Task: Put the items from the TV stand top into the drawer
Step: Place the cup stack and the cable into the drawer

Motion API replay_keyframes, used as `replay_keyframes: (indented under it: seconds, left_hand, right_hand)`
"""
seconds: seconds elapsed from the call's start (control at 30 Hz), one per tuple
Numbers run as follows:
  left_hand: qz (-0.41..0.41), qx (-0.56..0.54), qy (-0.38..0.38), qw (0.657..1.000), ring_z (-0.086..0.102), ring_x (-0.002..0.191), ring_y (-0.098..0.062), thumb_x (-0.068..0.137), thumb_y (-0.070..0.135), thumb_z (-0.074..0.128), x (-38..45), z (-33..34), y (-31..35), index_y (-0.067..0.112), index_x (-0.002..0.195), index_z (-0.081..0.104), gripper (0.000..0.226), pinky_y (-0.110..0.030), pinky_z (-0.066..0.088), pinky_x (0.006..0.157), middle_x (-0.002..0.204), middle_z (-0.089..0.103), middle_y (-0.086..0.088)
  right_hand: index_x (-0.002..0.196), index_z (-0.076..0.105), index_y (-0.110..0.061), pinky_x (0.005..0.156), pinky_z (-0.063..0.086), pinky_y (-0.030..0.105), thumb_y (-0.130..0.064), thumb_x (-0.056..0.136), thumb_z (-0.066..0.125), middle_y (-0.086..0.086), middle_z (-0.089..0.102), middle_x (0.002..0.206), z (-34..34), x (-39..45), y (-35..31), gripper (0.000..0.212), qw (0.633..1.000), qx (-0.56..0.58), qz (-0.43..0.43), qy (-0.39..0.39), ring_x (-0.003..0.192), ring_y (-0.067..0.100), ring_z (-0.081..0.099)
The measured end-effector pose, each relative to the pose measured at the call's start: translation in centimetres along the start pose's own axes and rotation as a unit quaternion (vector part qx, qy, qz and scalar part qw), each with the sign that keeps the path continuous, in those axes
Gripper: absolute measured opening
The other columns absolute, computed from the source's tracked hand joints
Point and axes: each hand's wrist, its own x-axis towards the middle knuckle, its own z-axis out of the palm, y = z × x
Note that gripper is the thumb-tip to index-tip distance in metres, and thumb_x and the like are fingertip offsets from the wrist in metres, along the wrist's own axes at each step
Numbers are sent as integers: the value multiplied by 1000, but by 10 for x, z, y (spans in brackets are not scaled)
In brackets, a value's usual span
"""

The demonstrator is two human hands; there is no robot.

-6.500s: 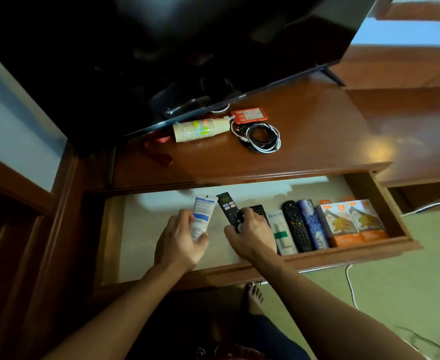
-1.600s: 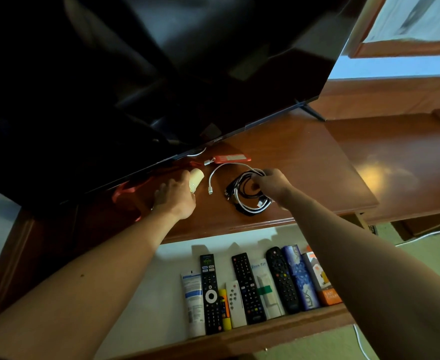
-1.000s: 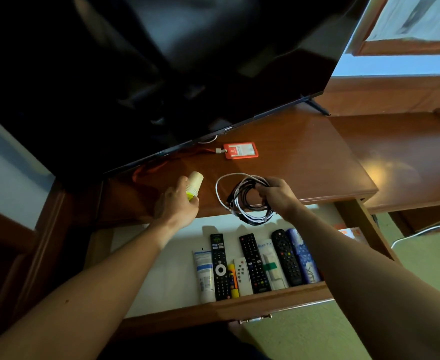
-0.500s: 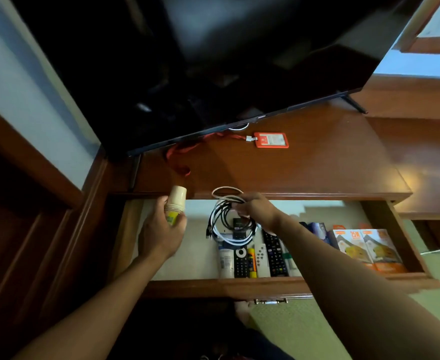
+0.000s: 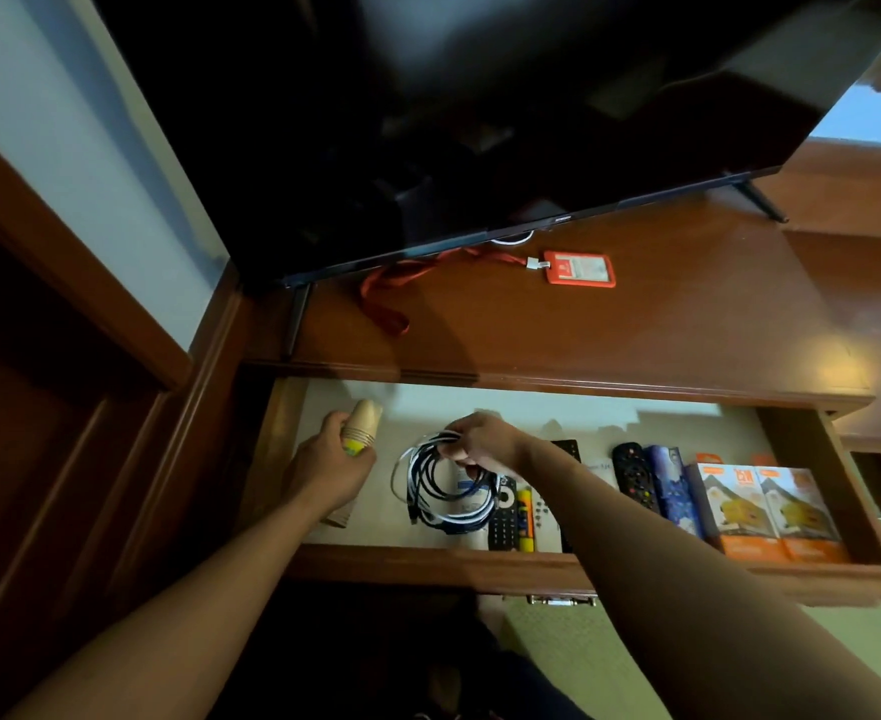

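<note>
So both hands are sitting inside the open drawer right now. The left hand is wrapping its fingers around a stack of paper cups, bottoms pointing up toward 12 o'clock, over the bare liner at the drawer's left end. The right hand is pinching a coil of black and white cables, and the loop is dangling down at about 7 o'clock from the fingers, hanging over or touching the tops of the remotes, can't tell which. Those remotes are lying lined up along the front wall, with something yellow tucked between two of them, and the forearm is covering part of the row. Over at 3 o'clock from the cables another black remote is lying beside a blue patterned box, and then two orange boxes are sitting side by side against the right end of the drawer. Up on the TV stand top there's an orange ID card holder lying flat at roughly 1 o'clock from the hands, its red lanyard trailing off toward 9 o'clock and slipping partly under the edge of the TV, which is looming dark over the back of the stand. A small metal handle is peeking out under the drawer front.
</note>
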Motion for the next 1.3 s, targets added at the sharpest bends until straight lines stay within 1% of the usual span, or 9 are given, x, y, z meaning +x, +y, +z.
replay_keyframes:
  seconds: [0.07,0.27,0.4,0.53,0.67,0.87,0.97,1.1,1.3]
  left_hand:
    - [-14,7,-20,1000,65,74,-21,80,43,67,5,5,-3,35,130,42,56,-38,58,71,98,65,1]
    - [-52,4,-40,998,66,75,-23,82,43,66,19,13,-12,31,132,41,57,-40,59,72,98,65,-3]
    - [-62,17,-31,997,64,81,-25,85,39,68,27,17,-20,26,134,44,57,-35,54,72,107,67,-7]
    - [-71,24,-17,997,64,84,-27,80,44,71,29,21,-26,28,135,46,63,-37,56,72,111,64,-8]
    - [-81,17,-4,997,62,86,-27,76,46,73,26,24,-24,31,133,45,66,-36,54,72,113,58,-8]
    - [-83,9,-14,996,63,90,-29,76,48,77,20,23,-22,31,134,43,70,-42,57,77,117,54,-8]
    - [-80,30,-30,996,61,96,-31,77,51,74,18,21,-22,31,136,43,70,-42,54,81,118,53,-9]
    - [-93,25,-56,994,64,89,-31,63,66,57,20,16,-26,42,131,41,74,-50,56,82,110,58,-5]
    - [-77,35,-64,994,64,85,-29,83,41,65,18,6,-22,30,131,50,51,-42,56,76,104,67,-5]
  right_hand:
    - [110,68,2,67,46,22,-4,96,60,-1,59,78,8,11,9,18,999,-22,29,1,69,10,52]
    - [102,65,8,71,44,33,-9,97,60,7,56,73,20,27,15,18,997,-41,44,-50,68,18,50]
    - [103,64,9,68,39,32,-10,97,59,7,53,69,20,45,8,21,991,-92,57,-73,66,19,45]
    - [99,63,-4,64,40,28,-19,99,59,13,64,94,24,67,6,16,982,-177,52,-28,82,23,55]
    - [108,63,-9,79,44,31,-29,98,57,17,66,116,30,81,9,23,962,-269,35,33,108,35,60]
    - [135,54,-13,98,44,40,-34,89,63,14,55,134,38,80,14,51,931,-358,8,69,124,36,48]
    - [141,49,-16,105,35,49,-41,92,53,13,48,141,40,70,16,55,906,-414,4,92,131,37,39]
    - [135,53,-15,101,41,48,-22,94,46,16,52,133,41,66,18,43,906,-411,23,101,124,39,45]
    - [134,61,-14,102,48,41,4,83,57,15,58,127,54,65,25,54,933,-345,-24,95,118,38,56]
